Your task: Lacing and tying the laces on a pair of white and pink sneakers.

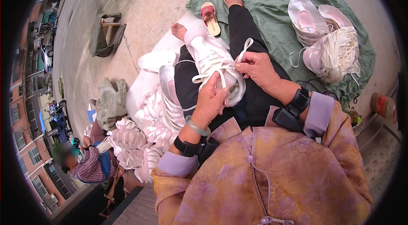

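Observation:
A white and pale pink sneaker (216, 61) lies across my lap, its toe towards me. White shoelace (209, 68) runs over its upper, with a loop sticking out on the left. My right hand (258, 71) pinches a raised loop of lace on the shoe's right side, thumb and fingertips together. My left hand (210, 99) rests low on the shoe, its index finger stretched up over the upper and a strand of lace running down between finger and thumb. The left fingers are partly hidden by the back of the hand.
Laced pink-white shoes (144, 140) pile up at my left. More shoes (331, 33) lie on a green tarp (272, 8) at far right. A red slipper (209, 16) lies near my bare feet. A co-worker in a striped top (91, 163) sits at the left.

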Motion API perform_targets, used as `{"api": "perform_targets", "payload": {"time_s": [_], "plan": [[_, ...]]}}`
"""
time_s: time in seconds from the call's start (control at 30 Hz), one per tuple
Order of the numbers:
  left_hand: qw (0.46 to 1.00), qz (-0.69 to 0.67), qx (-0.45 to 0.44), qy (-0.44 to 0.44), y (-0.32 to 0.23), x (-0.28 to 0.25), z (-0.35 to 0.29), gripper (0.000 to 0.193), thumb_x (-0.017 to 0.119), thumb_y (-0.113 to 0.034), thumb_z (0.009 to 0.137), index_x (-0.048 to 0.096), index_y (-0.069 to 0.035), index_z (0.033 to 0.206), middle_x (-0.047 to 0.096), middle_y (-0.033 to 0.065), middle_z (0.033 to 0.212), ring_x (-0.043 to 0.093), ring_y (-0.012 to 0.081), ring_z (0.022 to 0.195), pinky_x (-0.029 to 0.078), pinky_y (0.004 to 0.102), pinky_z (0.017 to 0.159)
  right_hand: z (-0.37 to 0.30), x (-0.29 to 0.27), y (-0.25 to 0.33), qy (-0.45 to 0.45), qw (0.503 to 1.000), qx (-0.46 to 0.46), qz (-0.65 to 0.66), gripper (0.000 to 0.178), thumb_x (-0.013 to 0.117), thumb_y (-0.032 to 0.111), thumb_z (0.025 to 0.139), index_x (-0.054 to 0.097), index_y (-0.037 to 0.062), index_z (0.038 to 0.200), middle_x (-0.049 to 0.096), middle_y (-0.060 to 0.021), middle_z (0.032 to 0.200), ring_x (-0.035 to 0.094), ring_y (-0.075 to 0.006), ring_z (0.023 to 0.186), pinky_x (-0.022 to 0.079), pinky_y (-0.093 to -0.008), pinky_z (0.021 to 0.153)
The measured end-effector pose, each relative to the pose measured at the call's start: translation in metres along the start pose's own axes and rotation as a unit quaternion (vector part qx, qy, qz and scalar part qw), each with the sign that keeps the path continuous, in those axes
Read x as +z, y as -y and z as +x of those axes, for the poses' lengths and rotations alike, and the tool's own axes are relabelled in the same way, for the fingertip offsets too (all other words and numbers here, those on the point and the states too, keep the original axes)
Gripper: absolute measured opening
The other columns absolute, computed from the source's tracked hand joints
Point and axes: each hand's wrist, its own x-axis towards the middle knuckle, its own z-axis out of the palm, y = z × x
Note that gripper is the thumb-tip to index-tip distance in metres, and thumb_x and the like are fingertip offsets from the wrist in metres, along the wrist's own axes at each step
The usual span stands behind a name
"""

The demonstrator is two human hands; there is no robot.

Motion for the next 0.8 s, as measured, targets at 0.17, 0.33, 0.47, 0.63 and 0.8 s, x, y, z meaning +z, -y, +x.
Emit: {"api": "perform_targets", "payload": {"time_s": [0.17, 0.33, 0.47, 0.63, 0.8], "plan": [[1.0, -0.006, 0.009, -0.015, 0.001, 0.001, -0.008, 0.054, 0.053, -0.01, 0.089, 0.03, -0.006, 0.138, 0.059, 0.0051, 0.072, 0.045, 0.0048, 0.043, 0.034, 0.016, 0.036, 0.004, 0.003, -0.008, -0.011, 0.998, -0.034, -0.055, 0.013, 0.065, 0.008, 0.076, 0.06, -0.0024, 0.069, 0.052, 0.0003, 0.056, 0.044, -0.0043, 0.052, 0.038, -0.023, 0.046], [1.0, 0.013, 0.002, -0.009, -0.022, -0.008, -0.018, 0.036, 0.052, -0.014, 0.091, 0.046, -0.001, 0.123, 0.06, 0.005, 0.071, 0.049, 0.0056, 0.047, 0.039, 0.0165, 0.041, 0.007, -0.002, -0.017, 0.017, 0.994, -0.018, -0.109, 0.012, 0.065, 0.013, 0.081, 0.065, 0.0007, 0.082, 0.057, 0.0011, 0.066, 0.05, -0.003, 0.058, 0.042, -0.0175, 0.048], [0.986, -0.006, 0.134, -0.098, -0.066, -0.025, -0.03, 0.018, 0.052, -0.016, 0.092, 0.059, 0.0, 0.094, 0.06, 0.0038, 0.072, 0.055, 0.0069, 0.057, 0.046, 0.0188, 0.054, 0.005, -0.001, -0.015, 0.004, 0.997, -0.005, -0.083, 0.013, 0.065, 0.013, 0.082, 0.064, 0.0003, 0.08, 0.057, 0.0008, 0.066, 0.05, -0.0032, 0.057, 0.042, -0.0175, 0.048], [0.929, 0.1, 0.266, -0.238, -0.064, -0.041, -0.047, 0.015, 0.056, -0.012, 0.09, 0.064, 0.0, 0.092, 0.056, -0.0008, 0.071, 0.048, 0.0047, 0.063, 0.039, 0.0184, 0.058, 0.002, 0.003, -0.018, -0.015, 0.977, -0.097, -0.189, 0.013, 0.065, 0.009, 0.076, 0.059, -0.0015, 0.072, 0.053, -0.0032, 0.06, 0.048, -0.0084, 0.054, 0.039, -0.0252, 0.049], [0.96, -0.042, 0.125, -0.248, -0.005, -0.037, -0.056, 0.014, 0.057, -0.015, 0.09, 0.059, -0.005, 0.081, 0.045, -0.0065, 0.061, 0.037, 0.0011, 0.052, 0.029, 0.016, 0.046, -0.003, 0.006, -0.01, 0.016, 0.947, -0.146, -0.285, 0.01, 0.065, 0.007, 0.077, 0.06, -0.0018, 0.077, 0.051, -0.0049, 0.064, 0.047, -0.0092, 0.059, 0.038, -0.0253, 0.053]]}}
